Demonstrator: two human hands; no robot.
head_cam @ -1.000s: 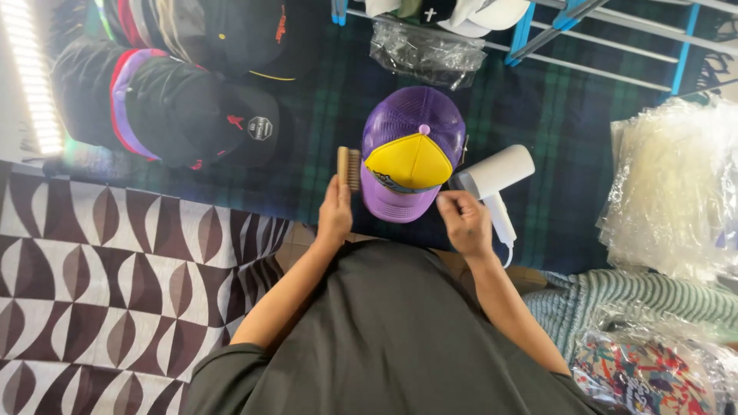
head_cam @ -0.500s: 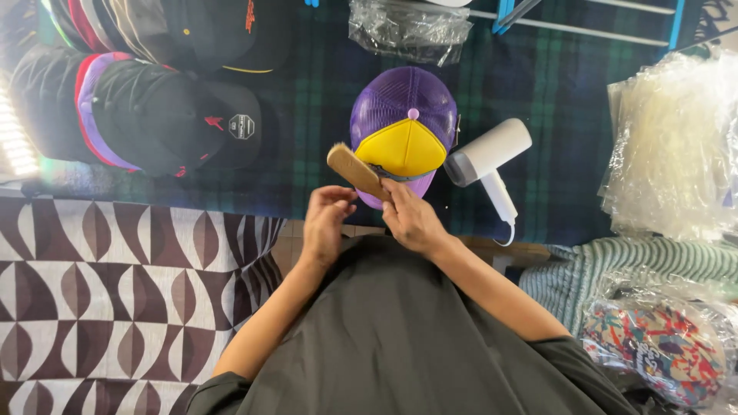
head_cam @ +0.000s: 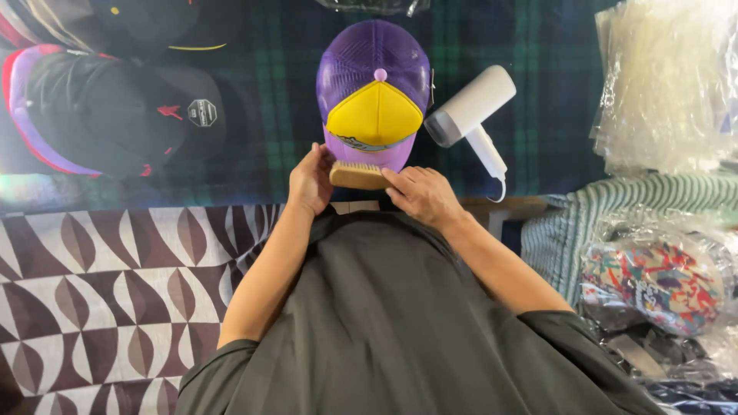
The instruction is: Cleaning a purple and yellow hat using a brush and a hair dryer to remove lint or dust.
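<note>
- Black caps (head_cam: 115,115), stacked and overlapping, lie at the left end of the dark plaid cloth (head_cam: 261,92), well apart from the hands.
- The left hand (head_cam: 310,182) curls round the left end of a wooden brush (head_cam: 358,175), thumb up against the brim; its forearm runs down and left toward the body.
- The brush lies level between both hands, bristles pointing up and touching the brim of the purple and yellow cap (head_cam: 374,96).
- That cap sits on the cloth near its front edge, crown away from the person, yellow front panel facing up, purple mesh behind, a small button on top.
- The right hand (head_cam: 419,194) pinches the brush's right end, fingers closed on the wood, wrist angled inward.
- A white hair dryer (head_cam: 470,111) lies just right of the cap.
- Clear plastic bags (head_cam: 661,84) pile at the right edge.
</note>
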